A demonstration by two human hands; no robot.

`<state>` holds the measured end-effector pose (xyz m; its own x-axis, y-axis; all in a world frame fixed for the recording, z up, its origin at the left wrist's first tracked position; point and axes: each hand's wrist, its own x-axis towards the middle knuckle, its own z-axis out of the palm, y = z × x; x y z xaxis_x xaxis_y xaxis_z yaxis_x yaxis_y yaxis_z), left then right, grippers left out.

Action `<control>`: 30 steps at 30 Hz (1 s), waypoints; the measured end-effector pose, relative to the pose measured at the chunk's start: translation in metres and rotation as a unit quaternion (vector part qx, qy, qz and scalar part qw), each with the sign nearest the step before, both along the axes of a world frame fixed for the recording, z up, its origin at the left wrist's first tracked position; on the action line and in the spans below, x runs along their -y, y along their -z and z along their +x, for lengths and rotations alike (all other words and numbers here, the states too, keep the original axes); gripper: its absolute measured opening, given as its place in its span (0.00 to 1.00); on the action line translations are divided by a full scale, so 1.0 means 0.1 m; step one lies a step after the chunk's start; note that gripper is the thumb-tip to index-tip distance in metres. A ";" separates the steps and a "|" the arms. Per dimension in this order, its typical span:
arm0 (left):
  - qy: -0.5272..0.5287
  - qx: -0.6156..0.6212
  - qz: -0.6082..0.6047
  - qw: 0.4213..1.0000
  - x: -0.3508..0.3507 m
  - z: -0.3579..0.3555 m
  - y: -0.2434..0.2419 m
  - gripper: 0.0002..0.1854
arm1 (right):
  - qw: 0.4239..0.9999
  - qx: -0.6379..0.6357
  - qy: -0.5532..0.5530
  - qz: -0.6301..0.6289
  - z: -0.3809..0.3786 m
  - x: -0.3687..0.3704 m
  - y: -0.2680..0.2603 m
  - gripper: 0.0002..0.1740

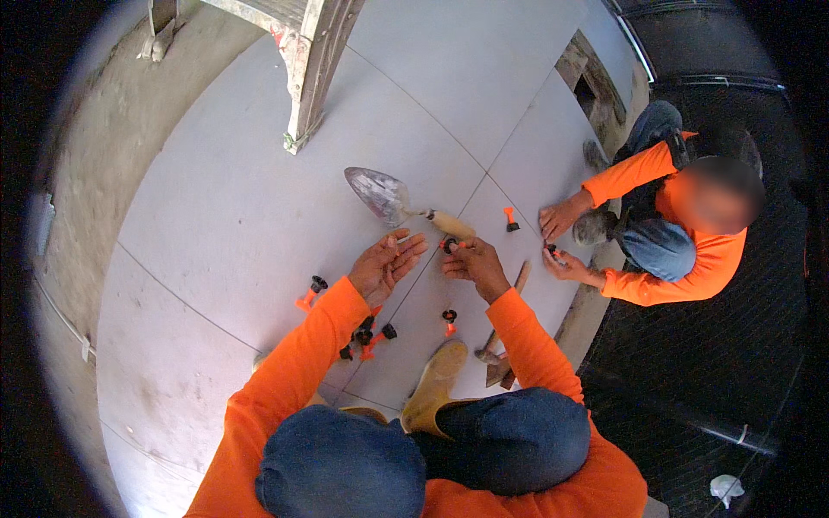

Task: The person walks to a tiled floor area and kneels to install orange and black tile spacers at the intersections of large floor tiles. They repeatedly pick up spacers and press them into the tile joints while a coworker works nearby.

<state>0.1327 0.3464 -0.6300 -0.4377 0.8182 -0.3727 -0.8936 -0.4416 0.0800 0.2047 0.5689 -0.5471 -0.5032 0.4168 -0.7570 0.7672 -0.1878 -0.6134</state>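
Observation:
My right hand (478, 267) pinches a black and orange tile-levelling spacer (449, 245) just in front of the trowel's wooden handle. My left hand (387, 265) is turned palm up with the fingers apart and nothing in it. Beyond both hands, a brick trowel (381, 193) lies across a joint between large grey floor tiles (259, 194). Another levelling spacer (511, 220) rests to the right of the trowel, and one (449, 322) lies in front of my boot. More spacers (387, 333) are scattered by my left forearm, which partly hides them.
A hammer (489, 355) lies beside my right forearm, near small flat brown pieces (499, 374). At the right edge a crouching co-worker (703, 259) handles a spacer at the tile edge. A stained wooden trestle leg (311, 84) stands on the tiles ahead.

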 end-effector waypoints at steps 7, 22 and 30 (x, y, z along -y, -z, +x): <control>-0.023 -0.015 0.084 0.996 0.19 -0.14 -0.31 0.34 | 1.000 -0.024 0.000 -0.002 0.01 0.03 -0.05 0.12; -0.014 -0.359 -0.104 0.927 0.29 -0.35 -0.60 0.13 | 1.000 -0.017 0.010 -0.013 0.05 -0.01 0.01 0.11; -0.104 -0.314 -0.174 0.928 0.35 -0.43 -0.60 0.11 | 0.999 -0.030 0.008 -0.019 0.07 -0.02 0.03 0.10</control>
<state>0.0896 0.3116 -0.5699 -0.7927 0.5698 -0.2168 -0.5211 -0.4488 0.7259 0.2114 0.5708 -0.5505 -0.5411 0.3970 -0.7414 0.7263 -0.2237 -0.6499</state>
